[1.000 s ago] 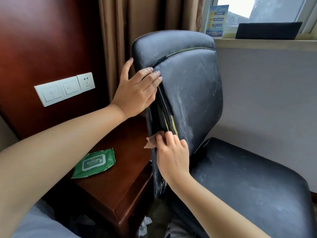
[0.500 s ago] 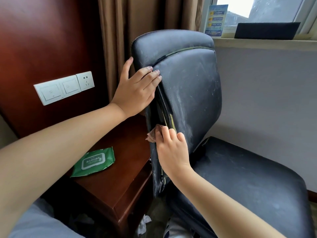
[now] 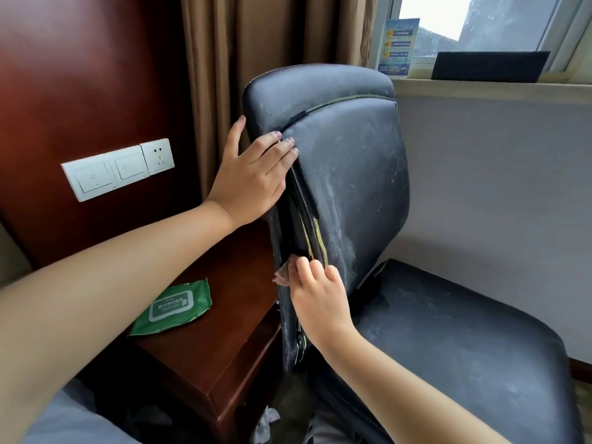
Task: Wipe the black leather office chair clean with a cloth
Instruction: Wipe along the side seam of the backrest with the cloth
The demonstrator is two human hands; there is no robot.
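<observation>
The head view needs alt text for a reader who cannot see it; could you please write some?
A right hand presses a cloth into the side seam of a dusty black chair, while the left hand steadies its backrest edge. A green wipes pack lies on a wooden table beside it.

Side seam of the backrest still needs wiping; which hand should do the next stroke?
Right. The right hand already holds the cloth against the seam at the backrest's edge. The left hand has no cloth and rests flat higher up, steadying the chair.
</observation>
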